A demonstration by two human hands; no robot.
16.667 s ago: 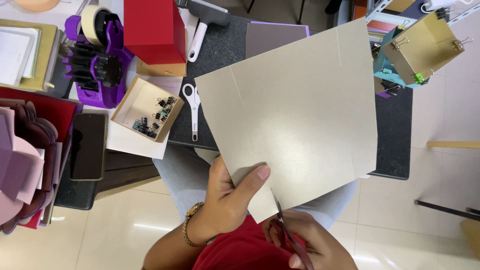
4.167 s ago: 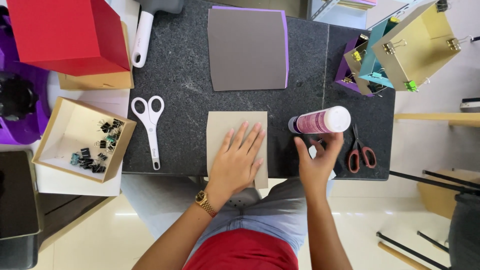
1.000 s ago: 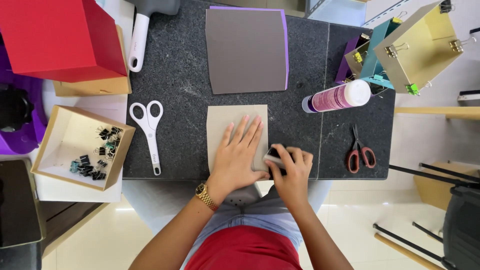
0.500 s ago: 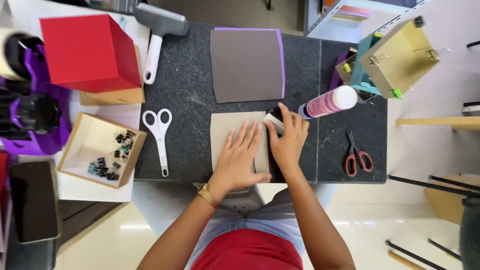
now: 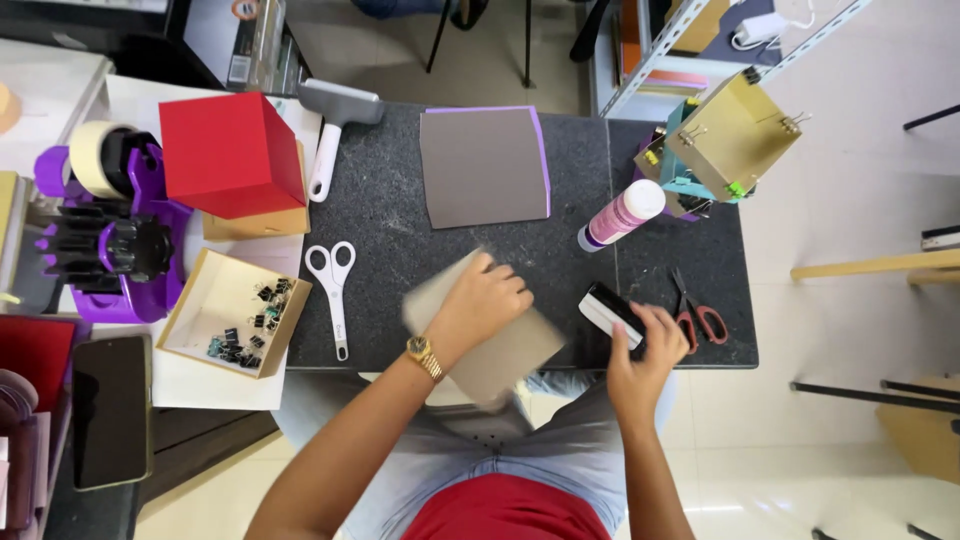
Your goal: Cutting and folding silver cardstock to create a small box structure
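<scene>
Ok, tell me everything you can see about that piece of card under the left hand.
The card is a flat, roughly square sheet of plain beige-grey board, blurred in this view. It lies skewed, one corner past the near edge of the dark table, over the lap. The left hand rests on its upper part, fingers curled over the far edge. The right hand, holding a small black and white tool, does not touch it.

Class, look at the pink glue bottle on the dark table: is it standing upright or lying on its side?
Lying on its side: the glue bottle rests lengthwise on the table.
</scene>
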